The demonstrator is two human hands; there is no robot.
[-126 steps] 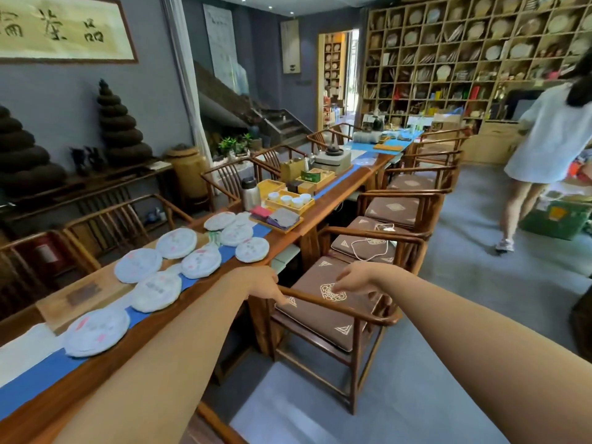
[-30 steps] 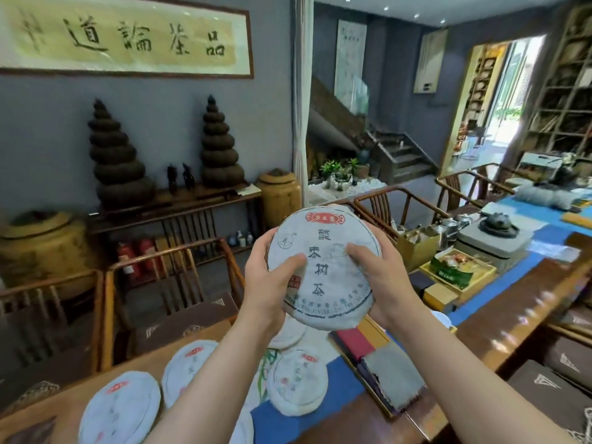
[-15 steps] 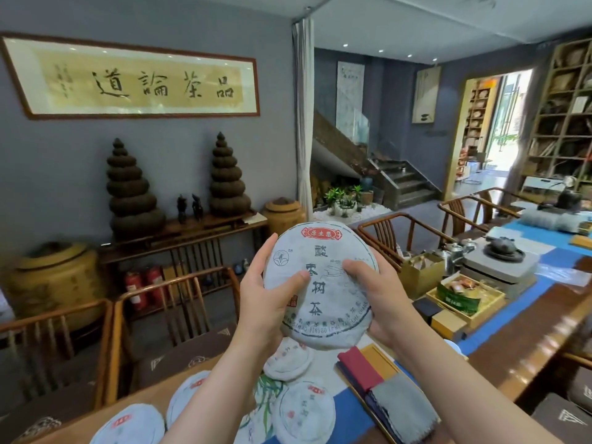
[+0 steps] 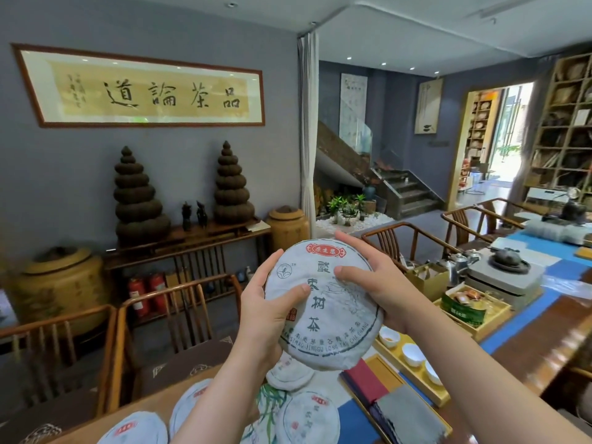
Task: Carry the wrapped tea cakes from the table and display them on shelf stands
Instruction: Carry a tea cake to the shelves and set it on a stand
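Note:
I hold one round tea cake (image 4: 330, 328) in white printed paper upright in front of me, above the table. My left hand (image 4: 266, 312) grips its left edge with the thumb across the face. My right hand (image 4: 374, 283) grips the upper right edge, thumb on the front. Several more wrapped tea cakes (image 4: 307, 418) lie flat on the long wooden table (image 4: 544, 341) below, partly hidden by my arms. The wooden display shelves (image 4: 570, 129) stand far off at the right wall.
Wooden armchairs (image 4: 179, 315) line the table's far side. A tray with small white cups (image 4: 413, 357), folded cloths (image 4: 400, 408), a green packet and a tea set (image 4: 506, 261) sit on the table to the right. A console with dark stacked towers (image 4: 137, 200) stands by the wall.
I picked a tea cake up from the table with both hands and raised it. My view has tilted upward, and my right hand has shifted higher on the cake's edge.

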